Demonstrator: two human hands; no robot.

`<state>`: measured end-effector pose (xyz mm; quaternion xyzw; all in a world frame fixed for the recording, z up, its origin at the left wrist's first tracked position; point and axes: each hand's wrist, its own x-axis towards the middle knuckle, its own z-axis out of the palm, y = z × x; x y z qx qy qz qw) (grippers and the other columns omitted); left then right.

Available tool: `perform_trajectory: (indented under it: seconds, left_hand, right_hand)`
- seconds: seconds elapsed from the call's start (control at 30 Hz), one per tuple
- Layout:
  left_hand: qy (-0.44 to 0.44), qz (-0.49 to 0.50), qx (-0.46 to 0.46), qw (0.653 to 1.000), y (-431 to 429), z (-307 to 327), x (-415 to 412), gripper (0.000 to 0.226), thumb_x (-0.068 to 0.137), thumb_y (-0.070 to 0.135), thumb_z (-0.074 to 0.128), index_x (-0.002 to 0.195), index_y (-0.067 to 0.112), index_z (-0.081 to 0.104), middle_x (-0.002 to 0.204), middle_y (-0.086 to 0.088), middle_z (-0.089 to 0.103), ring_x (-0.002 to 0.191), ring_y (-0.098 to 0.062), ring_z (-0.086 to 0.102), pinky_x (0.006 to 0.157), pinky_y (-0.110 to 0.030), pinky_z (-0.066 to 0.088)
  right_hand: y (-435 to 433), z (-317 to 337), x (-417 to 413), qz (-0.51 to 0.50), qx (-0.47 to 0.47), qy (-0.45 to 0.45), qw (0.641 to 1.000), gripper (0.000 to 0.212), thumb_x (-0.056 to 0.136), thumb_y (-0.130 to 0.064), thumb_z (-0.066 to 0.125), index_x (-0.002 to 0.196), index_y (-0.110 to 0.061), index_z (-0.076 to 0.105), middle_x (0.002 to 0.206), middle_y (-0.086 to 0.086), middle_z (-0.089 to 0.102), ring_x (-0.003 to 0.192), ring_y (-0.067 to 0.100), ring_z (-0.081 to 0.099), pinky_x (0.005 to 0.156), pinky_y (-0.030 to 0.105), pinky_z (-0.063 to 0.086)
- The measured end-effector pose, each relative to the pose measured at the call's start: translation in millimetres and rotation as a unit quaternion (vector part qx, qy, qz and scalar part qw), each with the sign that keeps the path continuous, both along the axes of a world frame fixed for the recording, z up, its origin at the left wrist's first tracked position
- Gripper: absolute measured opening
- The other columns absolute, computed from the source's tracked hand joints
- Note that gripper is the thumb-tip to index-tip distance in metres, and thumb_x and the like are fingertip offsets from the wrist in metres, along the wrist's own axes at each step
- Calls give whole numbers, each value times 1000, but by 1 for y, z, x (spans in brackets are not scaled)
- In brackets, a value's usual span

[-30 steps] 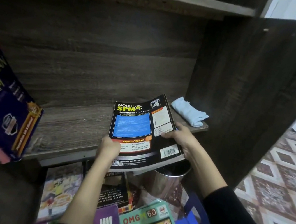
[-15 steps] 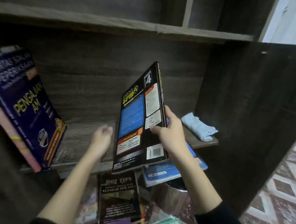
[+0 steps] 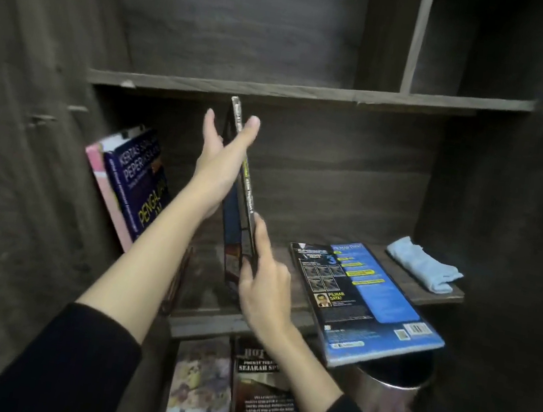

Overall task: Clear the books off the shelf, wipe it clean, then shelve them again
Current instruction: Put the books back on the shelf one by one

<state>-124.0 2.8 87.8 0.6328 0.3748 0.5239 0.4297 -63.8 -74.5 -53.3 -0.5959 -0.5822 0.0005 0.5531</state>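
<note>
— What are we holding?
— A thin book [image 3: 246, 202]. It stands upright, with its spine toward us, over the middle of the shelf [image 3: 401, 285]. We cannot tell whether its foot touches the board.
— How do our hands lie?
— Our left hand [image 3: 220, 164] is high up. Its fingers lie straight against the left cover and the thumb is on the right, so the top edge is clasped between them. Our right hand [image 3: 265, 291] is lower and pinches the spine near the foot, with the forefinger stretched up along it.
— What is nearby?
— To the left, leaning books [image 3: 134, 184] rest against the side wall. To the right, a blue book [image 3: 372, 295] lies flat, jutting over the front edge above a metal bin [image 3: 387, 394]. A folded pale cloth [image 3: 424, 269] sits at the far right end of the shelf. The floor books [image 3: 258, 397] lie below
</note>
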Motion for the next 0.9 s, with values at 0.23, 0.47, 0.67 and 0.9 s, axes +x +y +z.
perform_trajectory:
  seconds: [0.23, 0.47, 0.67, 0.9]
  left_hand:
    - [117, 123, 118, 978, -10, 0, -44, 93, 89, 3, 53, 149, 35, -10, 134, -20, 48, 94, -14, 52, 79, -24, 38]
    - [181, 170, 156, 956, -4, -11, -87, 94, 81, -7, 47, 151, 31, -3, 94, -17, 59, 63, -13, 48, 52, -13, 37]
    - [182, 196, 180, 947, -2, -29, -106, 83, 81, -10, 47, 147, 32, 20, 126, 5, 45, 108, -11, 42, 88, -14, 30]
    - [177, 243, 209, 930, 5, -54, -110, 77, 82, -4, 48, 146, 31, 24, 128, -8, 53, 108, -25, 52, 86, -22, 32]
  right_hand:
    - [16, -28, -36, 17, 61, -73, 995, 86, 75, 2, 52, 148, -27, 19, 95, 12, 72, 53, 28, 60, 49, 30, 47]
    - [37, -49, -65, 63, 77, -78, 992, 87, 81, -2, 43, 151, -37, 6, 118, 11, 67, 54, 24, 60, 46, 33, 51]
    - [53, -64, -83, 97, -13, -93, 991, 77, 83, -4, 43, 145, -36, 9, 124, 15, 63, 60, 43, 62, 53, 49, 52]
    - [73, -65, -87, 136, -152, -99, 974, 72, 93, -4, 42, 152, -25, 6, 132, 20, 54, 89, 49, 60, 79, 54, 47]
